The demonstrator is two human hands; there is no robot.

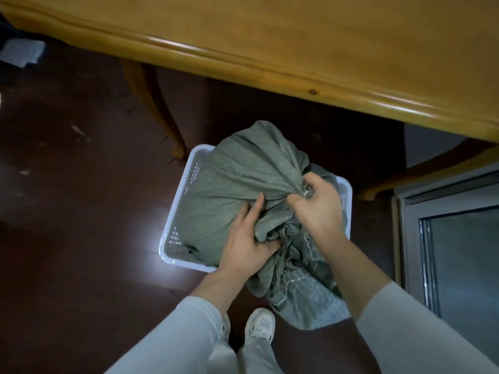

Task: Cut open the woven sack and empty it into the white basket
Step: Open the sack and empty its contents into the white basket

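Observation:
A grey-green woven sack [232,184] lies bulging in the white basket [176,211] on the dark floor, its loose mouth end trailing over the near rim toward my feet. My left hand [248,238] grips a gathered fold of the sack near its middle, thumb tucked into the cloth. My right hand [316,206] pinches bunched fabric close to a pale stitched seam at the sack's right side. The sack's contents are hidden, and no cutting tool shows.
A yellow wooden table [297,49] overhangs the scene, with one leg [162,117] just left of the basket and another [421,174] at the right. A metal-framed glass panel [453,238] stands at the right. My white shoes [260,323] are below the sack.

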